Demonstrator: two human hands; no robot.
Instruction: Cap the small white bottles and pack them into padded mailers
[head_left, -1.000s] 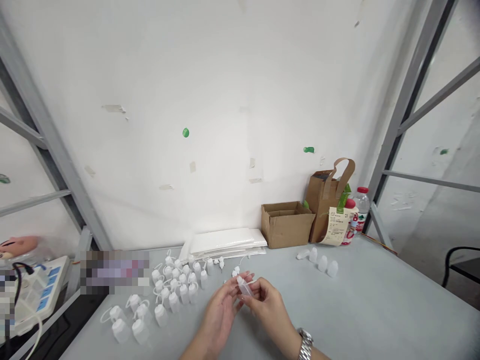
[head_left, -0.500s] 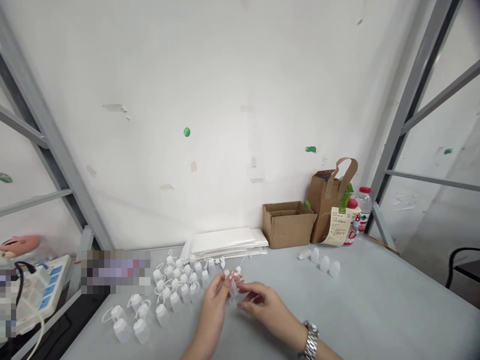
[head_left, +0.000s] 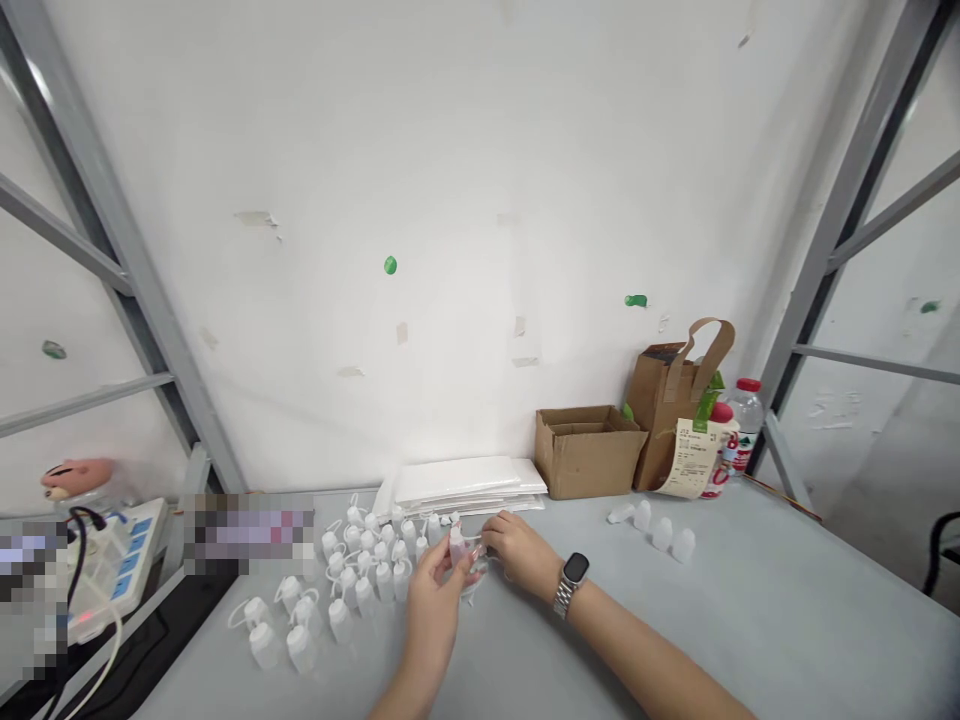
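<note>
"How did we hold our left hand [head_left: 435,592]?"
"Fingers closed round a small plastic bottle [head_left: 457,546], upright over the table [head_left: 787,610]."
"And our right hand [head_left: 523,551]?"
"Palm down beside it, fingers curled; we couldn't tell whether they gripped anything."

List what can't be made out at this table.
Head view, held bottle: lower part hidden by left hand.
Head view, right hand: whether it holds anything, hidden by its own curl.
Head view, receipt: print too small to read.
Head view, cardboard box: bottom hidden by its front wall.
Head view, purple item: blurred by pixelation.
</note>
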